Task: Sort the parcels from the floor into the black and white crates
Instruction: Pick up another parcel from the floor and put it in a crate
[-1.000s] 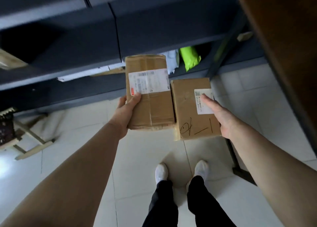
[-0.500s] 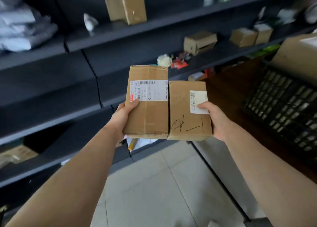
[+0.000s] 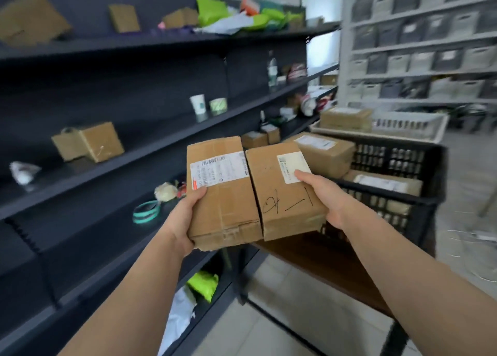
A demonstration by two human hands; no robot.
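Two cardboard parcels are held up side by side, their long edges touching. The left hand (image 3: 185,215) clasps the left parcel (image 3: 223,191), the one with the wide barcode label, by its near left corner: thumb pressed on the top face, fingers hidden underneath. The right hand (image 3: 322,194) clasps the right parcel (image 3: 285,194), marked with pen scrawl and a small white sticker, at its right edge, thumb lying on that sticker. Both grips are closed firmly on the boxes; neither hand is spread.

Both parcels run with their long axis away from the person, leaning a little to the right at the far end. Ahead and to the right stands the black crate (image 3: 398,191) on a brown tabletop (image 3: 322,264), already carrying several cardboard boxes. The white crate (image 3: 408,126) sits beyond it, farther off, with one box inside. A dark shelf unit (image 3: 134,145) with scattered items fills the left side.

What the coming move turns on is that both crates lie to the right of the hands. The right hand and its parcel are nearest the black crate's rim, almost over its near left corner, so that parcel would probably need only a short carry forward and right. The left parcel would have to cross farther. Which crate each parcel belongs in cannot be read from the labels; the print is too blurred.
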